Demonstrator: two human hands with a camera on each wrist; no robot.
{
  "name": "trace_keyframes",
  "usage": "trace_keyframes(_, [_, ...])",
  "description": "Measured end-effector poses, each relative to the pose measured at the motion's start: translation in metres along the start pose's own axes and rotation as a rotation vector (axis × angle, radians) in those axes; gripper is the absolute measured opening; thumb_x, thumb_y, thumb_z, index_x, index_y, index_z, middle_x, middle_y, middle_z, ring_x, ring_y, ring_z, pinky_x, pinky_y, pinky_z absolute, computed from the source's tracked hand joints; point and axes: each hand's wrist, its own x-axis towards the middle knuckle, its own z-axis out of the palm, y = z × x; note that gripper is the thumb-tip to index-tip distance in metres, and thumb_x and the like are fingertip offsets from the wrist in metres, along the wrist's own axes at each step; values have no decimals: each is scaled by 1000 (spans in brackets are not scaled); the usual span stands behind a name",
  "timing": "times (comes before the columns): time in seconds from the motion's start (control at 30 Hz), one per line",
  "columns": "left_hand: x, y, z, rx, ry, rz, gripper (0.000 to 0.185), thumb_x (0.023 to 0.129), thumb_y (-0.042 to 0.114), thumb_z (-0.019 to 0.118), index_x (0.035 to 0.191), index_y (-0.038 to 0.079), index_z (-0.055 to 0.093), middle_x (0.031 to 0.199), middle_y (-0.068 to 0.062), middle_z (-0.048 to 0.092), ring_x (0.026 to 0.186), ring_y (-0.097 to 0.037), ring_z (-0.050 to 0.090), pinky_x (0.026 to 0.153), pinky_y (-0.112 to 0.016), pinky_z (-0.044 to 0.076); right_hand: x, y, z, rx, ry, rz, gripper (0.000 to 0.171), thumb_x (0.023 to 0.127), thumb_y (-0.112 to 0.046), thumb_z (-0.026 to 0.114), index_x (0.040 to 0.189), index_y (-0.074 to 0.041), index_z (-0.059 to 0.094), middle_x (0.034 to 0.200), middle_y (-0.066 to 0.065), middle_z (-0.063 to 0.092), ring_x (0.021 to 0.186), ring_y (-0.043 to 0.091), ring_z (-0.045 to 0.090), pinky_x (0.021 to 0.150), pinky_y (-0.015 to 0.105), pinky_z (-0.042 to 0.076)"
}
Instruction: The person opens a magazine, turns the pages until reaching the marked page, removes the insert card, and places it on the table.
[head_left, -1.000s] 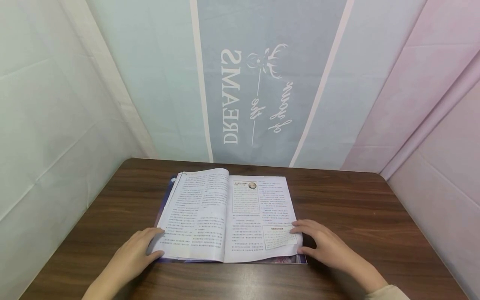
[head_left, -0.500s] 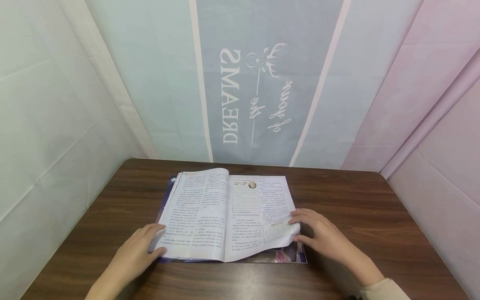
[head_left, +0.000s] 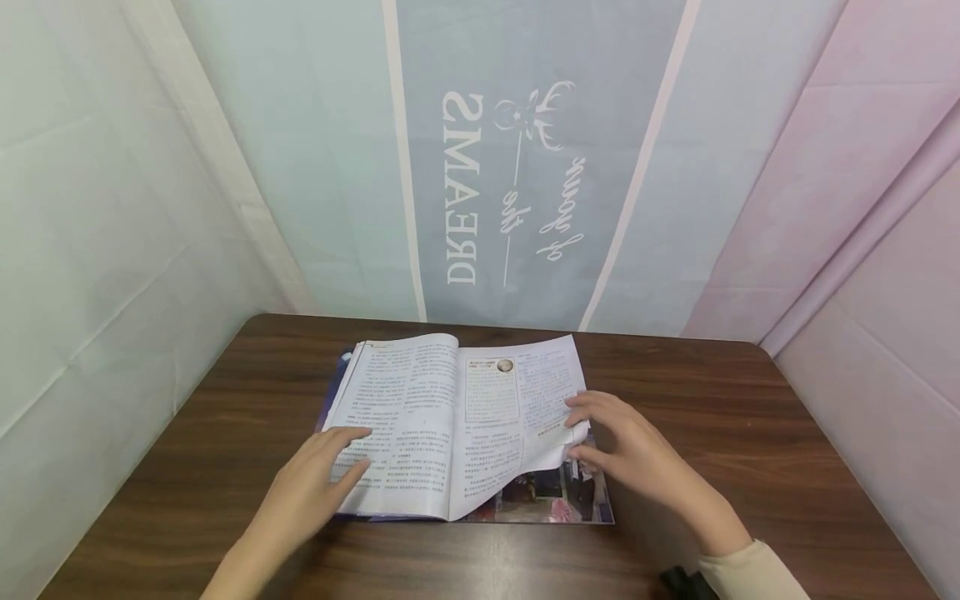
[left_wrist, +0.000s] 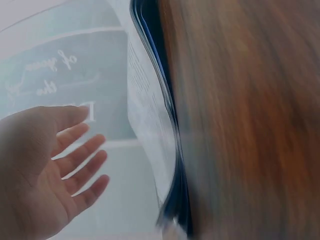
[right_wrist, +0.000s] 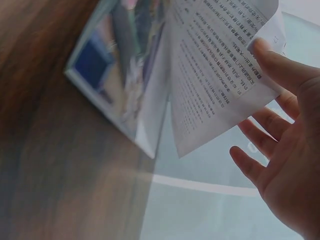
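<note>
Left hand: the left hand point(head_left: 311, 483) comes in over the near edge of the surface point(head_left: 750, 433), its fingers point(head_left: 347, 454) straight and flat on the lower part of the left page, pressing it down and gripping nothing.
Right hand: the right hand point(head_left: 630, 454) has the near outer corner of the right page point(head_left: 525, 400) pinched between thumb and fingers point(right_wrist: 270, 60), lifted clear of the colour page beneath.
Handling: the page looks thin, light and floppy, and would likely crease or tear if pulled hard. It is best taken at its free outer corner, with the opposite side held flat.
Magazine: the magazine point(head_left: 420, 417) lies open at the middle of the dark wood-grain surface, spine pointing away. Its pages carry dense black print and a small round picture, with a blue-edged cover underneath.
Backdrop: beyond the far edge hangs a pastel cloth point(head_left: 517, 167) bearing mirrored white lettering and a deer head.
</note>
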Motion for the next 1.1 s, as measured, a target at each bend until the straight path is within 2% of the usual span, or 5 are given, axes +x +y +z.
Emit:
trace_keyframes(0.23, [9, 17, 7, -37, 18, 97, 36, 89, 20, 76, 123, 16, 66, 123, -2, 66, 119, -25, 58, 99, -49, 48, 12, -12, -5, -42, -9, 5, 37, 72, -19, 89, 102, -19, 67, 126, 2, 64, 126, 29, 52, 106, 45, 39])
trace_keyframes(0.33, [13, 24, 9, -64, 2, 128, 36, 89, 22, 76, 124, 18, 65, 124, 1, 65, 120, -22, 58, 101, -48, 47, 17, -16, -6, -65, -12, 2, 37, 73, -21, 89, 103, -20, 67, 126, 1, 64, 128, 29, 51, 106, 50, 39])
trace_keyframes(0.57, [20, 41, 13, -140, -50, 196, 41, 91, 28, 74, 129, 21, 62, 129, 8, 61, 124, -15, 55, 103, -42, 47, 31, -28, -8, -75, 2, -62, 38, 73, -26, 88, 104, -19, 67, 118, -1, 65, 123, 24, 54, 105, 43, 40])
trace_keyframes(0.77, [27, 59, 16, -215, -55, 328, 46, 90, 31, 74, 132, 21, 60, 130, 11, 60, 120, -9, 55, 100, -36, 49, 43, -41, -8, -62, 13, -96, 39, 72, -23, 89, 103, -18, 66, 115, -1, 65, 116, 19, 55, 102, 38, 41])
trace_keyframes(1.1, [38, 91, 22, -280, 37, 472, 54, 86, 31, 79, 133, 16, 58, 125, 5, 63, 110, -11, 61, 87, -33, 54, 59, -55, -5, -75, 32, -149, 39, 73, -23, 89, 106, -16, 67, 117, 1, 64, 118, 22, 55, 103, 42, 43])
